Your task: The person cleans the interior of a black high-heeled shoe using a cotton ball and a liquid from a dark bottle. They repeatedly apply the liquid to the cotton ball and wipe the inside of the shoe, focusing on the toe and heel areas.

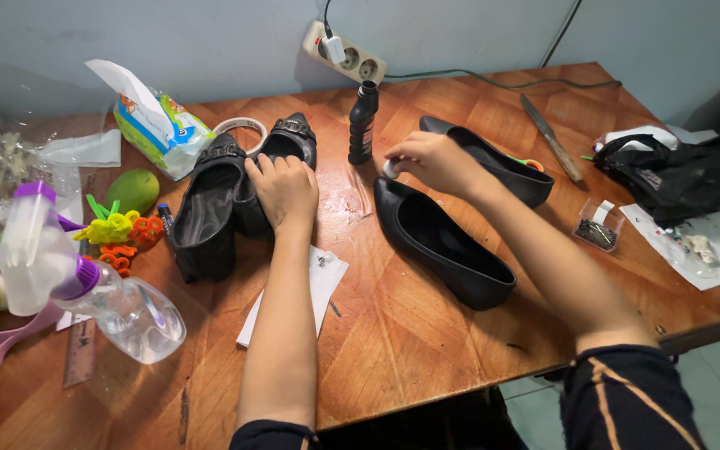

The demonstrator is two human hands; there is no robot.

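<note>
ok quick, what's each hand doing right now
left hand: flat on the buckled black shoes, gripping nothing
right hand: fingers pinching a small white piece

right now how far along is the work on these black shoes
Done: nothing shows as finished. In hand: the left hand presses on the buckled pair; the right hand holds a small white piece above a plain black flat. Left: the second flat lies untouched.

A pair of black buckled shoes [227,196] lies side by side near the tabletop's far left edge, while a small white cap [390,169] hovers over the toe of a plain black flat [443,242] mid-table.
</note>
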